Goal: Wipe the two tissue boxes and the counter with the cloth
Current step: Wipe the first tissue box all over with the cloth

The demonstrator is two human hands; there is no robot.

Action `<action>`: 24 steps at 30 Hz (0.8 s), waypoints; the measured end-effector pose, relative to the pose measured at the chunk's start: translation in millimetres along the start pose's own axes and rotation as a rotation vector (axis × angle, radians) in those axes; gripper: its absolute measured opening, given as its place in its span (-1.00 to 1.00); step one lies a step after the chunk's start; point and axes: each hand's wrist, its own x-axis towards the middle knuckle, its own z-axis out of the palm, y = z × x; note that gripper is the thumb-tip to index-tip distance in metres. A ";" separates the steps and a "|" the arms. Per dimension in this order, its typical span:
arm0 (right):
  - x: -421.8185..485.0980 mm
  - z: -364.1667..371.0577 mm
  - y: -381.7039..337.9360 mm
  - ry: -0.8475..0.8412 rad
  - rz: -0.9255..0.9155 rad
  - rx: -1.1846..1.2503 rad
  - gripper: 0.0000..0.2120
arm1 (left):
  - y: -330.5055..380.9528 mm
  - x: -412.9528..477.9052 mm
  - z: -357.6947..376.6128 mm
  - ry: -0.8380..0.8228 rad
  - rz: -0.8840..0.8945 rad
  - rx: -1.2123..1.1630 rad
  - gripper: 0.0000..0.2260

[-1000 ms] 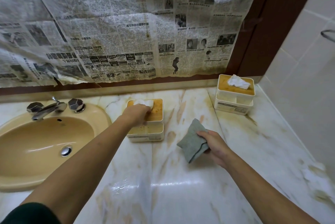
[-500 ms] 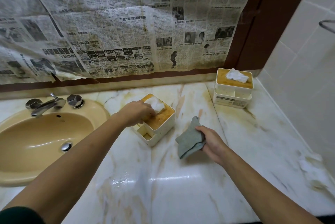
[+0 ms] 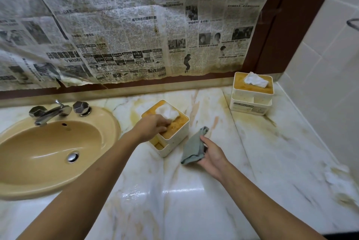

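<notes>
- While left hand [image 3: 153,127] grips near box [image 3: 174,143] from above, fingers curled over the orange lid just beside the tissue [image 3: 167,110], right hand [image 3: 212,155] holds cloth [image 3: 193,147] just beside the box, not touching it.
- Right hand: thumb and fingers pinch one edge of cloth. The rest hangs limp. Cannot tell whether its lower corner touches counter [image 3: 174,191].
- Near box: mid-counter, between sink [image 3: 48,152] and cloth, turned corner-on. Cannot tell whether it sits flat or is tipped slightly.
- Far box [image 3: 251,104]: back right corner by the wall, well apart from both hands, tissue sticking up.
- Box handling (judged): light hollow plastic with stiff, smooth walls, so likely to skid on the glossy marble under a wipe.
- Box hold: best steadied from the top, as left hand does, leaving the side walls free for cloth.
- Lid looks like a separate piece, so lifting by it alone may pull it off.
- Cloth handling (judged): soft, thin and floppy, and an edge pinch gives little pressure. Better bunched or folded flat under the palm before rubbing.
- Tissue: fragile and would snag or tear, so wipe around it.
- Counter: yellow-brown stains around both boxes, with a glossy sheen toward the front edge.
</notes>
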 end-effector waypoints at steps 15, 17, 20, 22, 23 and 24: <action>36.6 49.1 12.9 0.077 -0.159 -0.173 -0.82 | -24.6 9.3 -12.9 -0.071 0.179 0.254 -0.51; 34.3 51.7 21.8 0.072 -0.127 -0.176 -0.80 | -26.2 8.3 -10.8 -0.052 0.177 0.252 -0.52; 27.0 54.9 47.7 0.010 -0.030 -0.146 -0.70 | -27.5 7.6 -10.2 -0.049 0.174 0.241 -0.52; 24.4 59.3 58.1 0.003 -0.007 -0.156 -0.67 | -27.7 7.0 -10.1 -0.048 0.171 0.238 -0.52; 25.2 61.4 57.9 0.025 -0.021 -0.183 -0.68 | -27.5 6.7 -10.0 -0.049 0.168 0.238 -0.52; 27.4 62.4 54.6 0.060 -0.047 -0.226 -0.70 | -27.4 6.5 -10.0 -0.050 0.164 0.236 -0.51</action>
